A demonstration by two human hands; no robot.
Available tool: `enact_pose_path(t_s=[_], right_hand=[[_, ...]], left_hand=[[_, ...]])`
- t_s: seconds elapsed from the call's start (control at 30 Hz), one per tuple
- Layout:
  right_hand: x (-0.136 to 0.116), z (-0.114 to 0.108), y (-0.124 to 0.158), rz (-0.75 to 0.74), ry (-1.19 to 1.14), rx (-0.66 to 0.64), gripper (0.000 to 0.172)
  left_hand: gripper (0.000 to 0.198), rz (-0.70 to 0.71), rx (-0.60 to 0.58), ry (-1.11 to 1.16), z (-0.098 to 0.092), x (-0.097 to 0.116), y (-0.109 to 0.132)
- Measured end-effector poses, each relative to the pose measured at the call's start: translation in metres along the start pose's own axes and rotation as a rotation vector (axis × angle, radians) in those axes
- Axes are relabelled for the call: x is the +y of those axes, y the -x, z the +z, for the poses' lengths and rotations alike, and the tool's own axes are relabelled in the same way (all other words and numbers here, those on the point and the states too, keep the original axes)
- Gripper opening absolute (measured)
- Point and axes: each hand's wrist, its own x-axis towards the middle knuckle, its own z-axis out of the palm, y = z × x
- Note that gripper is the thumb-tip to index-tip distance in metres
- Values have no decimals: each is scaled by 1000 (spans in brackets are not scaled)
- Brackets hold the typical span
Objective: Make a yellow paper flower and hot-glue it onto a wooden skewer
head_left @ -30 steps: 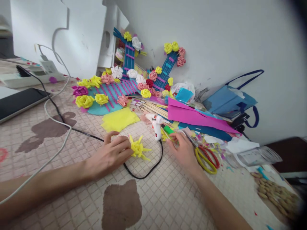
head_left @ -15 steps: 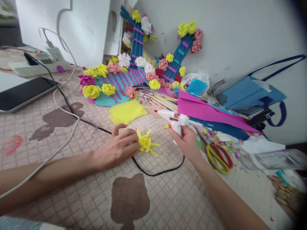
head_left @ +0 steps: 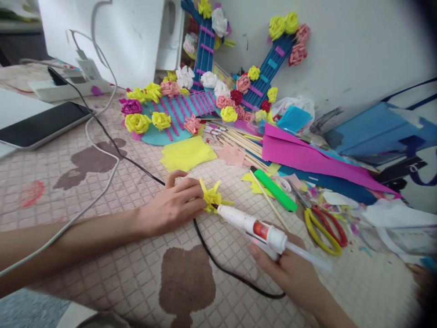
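Observation:
My left hand (head_left: pixel 175 202) has its fingers closed on a yellow paper flower (head_left: pixel 212 195), whose strips spread out to the right of the fingertips. In my right hand (head_left: pixel 290 269) is a white hot glue gun (head_left: pixel 246 223) with a clear glue stick (head_left: pixel 309 256) poking from its back. The gun's dark nozzle tip meets the flower's strips, though I cannot tell whether it touches them. A black cord (head_left: pixel 225 271) loops over the table below. Stacked yellow paper squares (head_left: pixel 187 153) lie beyond my left hand.
Guitar-shaped crafts (head_left: pixel 177 107) covered in paper flowers stand at the back. Rightward lie a green marker (head_left: pixel 276 190), scissors (head_left: pixel 322 231), magenta sheets (head_left: pixel 307 159) and wooden sticks (head_left: pixel 244 143). A phone (head_left: pixel 44 124) and a power strip (head_left: pixel 61 90) are at left. A white cable (head_left: pixel 102 196) crosses my left forearm.
My right hand has brought the glue gun nearer and down, turning its nozzle onto the flower. The left hand keeps its hold. The green marker has come into fuller view.

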Motion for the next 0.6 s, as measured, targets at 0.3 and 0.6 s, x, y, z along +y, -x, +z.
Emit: enact_pose_path(t_s=[0.3,0.6], right_hand=[[-2,0,1,1,-6,-58,21],[-3,1,1,22,11,-89,17]], left_hand=[[13,-16,-27,-11,1,1,0],[14,-27,-30,-9,0,3,-1]])
